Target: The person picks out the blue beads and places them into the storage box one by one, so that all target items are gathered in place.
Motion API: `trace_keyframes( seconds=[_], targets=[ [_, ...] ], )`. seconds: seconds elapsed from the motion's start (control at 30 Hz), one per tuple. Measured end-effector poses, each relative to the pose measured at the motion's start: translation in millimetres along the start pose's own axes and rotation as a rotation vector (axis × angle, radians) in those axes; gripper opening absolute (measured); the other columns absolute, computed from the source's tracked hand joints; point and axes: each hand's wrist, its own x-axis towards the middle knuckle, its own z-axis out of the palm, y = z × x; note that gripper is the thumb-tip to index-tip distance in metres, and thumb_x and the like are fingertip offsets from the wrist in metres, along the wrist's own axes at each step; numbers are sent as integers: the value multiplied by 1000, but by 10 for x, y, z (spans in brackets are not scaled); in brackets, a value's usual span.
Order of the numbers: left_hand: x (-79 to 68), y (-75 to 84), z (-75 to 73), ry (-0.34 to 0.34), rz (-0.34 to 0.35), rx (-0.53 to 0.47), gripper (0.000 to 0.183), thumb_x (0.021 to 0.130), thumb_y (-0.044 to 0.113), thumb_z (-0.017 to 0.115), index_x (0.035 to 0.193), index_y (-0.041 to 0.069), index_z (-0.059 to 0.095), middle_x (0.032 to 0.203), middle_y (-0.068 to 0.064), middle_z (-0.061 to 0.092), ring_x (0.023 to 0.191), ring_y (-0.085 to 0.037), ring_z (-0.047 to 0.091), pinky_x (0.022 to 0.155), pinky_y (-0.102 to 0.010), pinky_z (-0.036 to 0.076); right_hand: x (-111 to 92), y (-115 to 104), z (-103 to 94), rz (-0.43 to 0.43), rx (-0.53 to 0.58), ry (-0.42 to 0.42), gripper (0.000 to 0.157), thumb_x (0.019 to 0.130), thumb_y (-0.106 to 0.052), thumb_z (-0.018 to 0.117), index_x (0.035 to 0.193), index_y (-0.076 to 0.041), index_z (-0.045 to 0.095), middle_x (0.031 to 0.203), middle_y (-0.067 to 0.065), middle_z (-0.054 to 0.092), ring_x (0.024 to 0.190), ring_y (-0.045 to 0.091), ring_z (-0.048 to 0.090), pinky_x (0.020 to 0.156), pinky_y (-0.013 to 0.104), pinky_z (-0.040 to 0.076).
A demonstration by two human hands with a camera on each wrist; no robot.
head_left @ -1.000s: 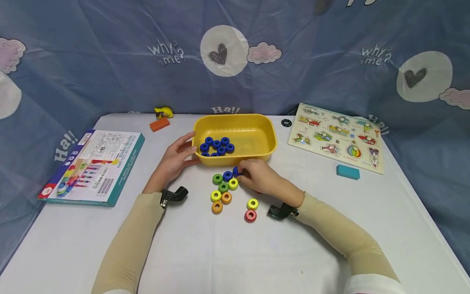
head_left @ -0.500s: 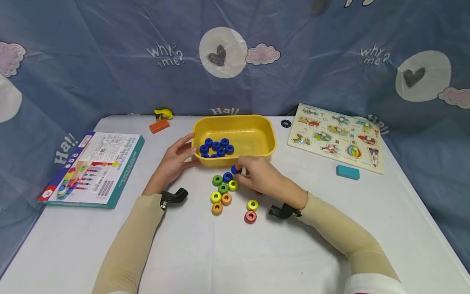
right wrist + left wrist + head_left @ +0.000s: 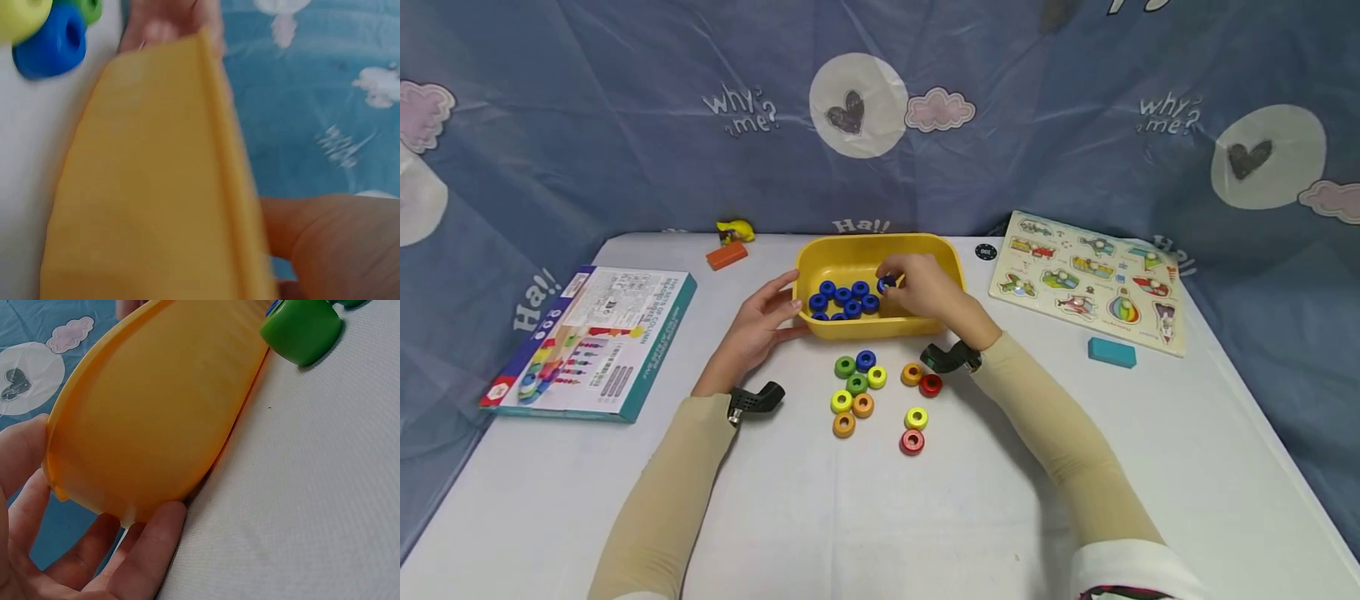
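A yellow plastic basin (image 3: pixel 880 329) stands at the back middle with several blue beads (image 3: pixel 842 295) in its left half. My left hand (image 3: pixel 760 321) holds the basin's left end; in the left wrist view its fingertips (image 3: pixel 165 515) spread along the outer wall and up at the rim. Reaching over the front rim, my right hand (image 3: pixel 925 287) pinches a blue ring-shaped bead (image 3: pixel 882 284) inside the basin, just right of the others. The basin wall (image 3: pixel 144 175) hides that bead in the right wrist view.
In front of the basin lie loose beads: blue (image 3: pixel 866 360), green (image 3: pixel 857 383), yellow (image 3: pixel 916 418), orange (image 3: pixel 844 425) and red (image 3: pixel 912 442). A flat toy box (image 3: pixel 595 342) lies left. A puzzle board (image 3: pixel 1090 279) and teal block (image 3: pixel 1112 352) lie right; an orange block (image 3: pixel 726 255) lies back left.
My right hand has lifted the blue bead from the table in front and carried it up over the rim into the basin, uncovering an orange and a red bead. My left hand has stayed put.
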Motion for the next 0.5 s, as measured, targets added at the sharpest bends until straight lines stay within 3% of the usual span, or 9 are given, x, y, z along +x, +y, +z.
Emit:
trace_keyframes(
  seconds=[0.23, 0.5],
  targets=[
    [4, -9, 5, 0, -6, -1, 58, 100, 19, 55, 151, 34, 33, 157, -8, 29, 137, -31, 41, 99, -44, 52, 212, 130, 124, 98, -40, -121, 29, 87, -5, 67, 116, -6, 69, 114, 13, 70, 106, 27, 63, 96, 38, 54],
    [-1, 12, 1, 0, -4, 14, 57, 100, 20, 54, 151, 35, 33, 158, -7, 28, 137, -31, 41, 100, -44, 52, 259, 169, 185, 122, 49, -189, 37, 86, 0, 67, 122, -7, 65, 120, 15, 68, 112, 27, 63, 100, 39, 53]
  ],
)
